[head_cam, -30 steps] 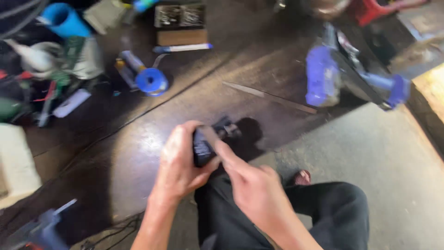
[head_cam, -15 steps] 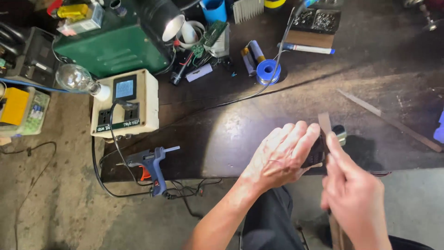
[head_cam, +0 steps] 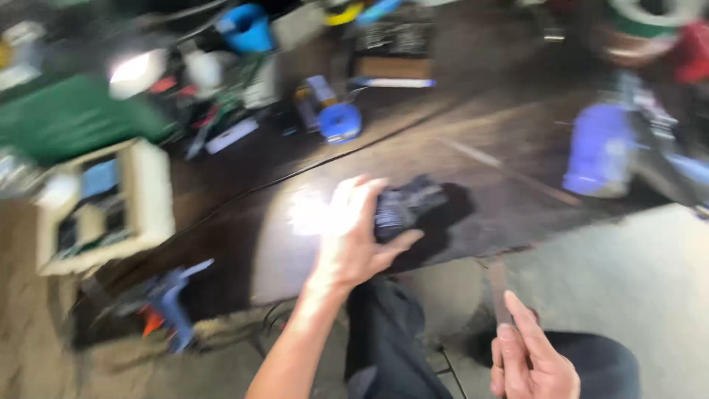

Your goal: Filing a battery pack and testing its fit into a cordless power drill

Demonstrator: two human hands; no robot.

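Pretty blurry shot. Two hands, one dark part, one thin strip. Left hand [head_cam: 351, 236] is wrapped around the dark part [head_cam: 405, 208], fingers over the top and thumb underneath, held above the dark board [head_cam: 458, 155]. Right hand [head_cam: 532, 366] sits lower right, well apart, pinching the strip [head_cam: 500, 292] upright.

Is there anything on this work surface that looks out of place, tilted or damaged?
The picture is too blurred to show damage. Nothing is clearly spilled. The left hand grips a dark object above the dark board; the right hand holds a thin flat strip. The blue glue gun lies on its side beside the board.
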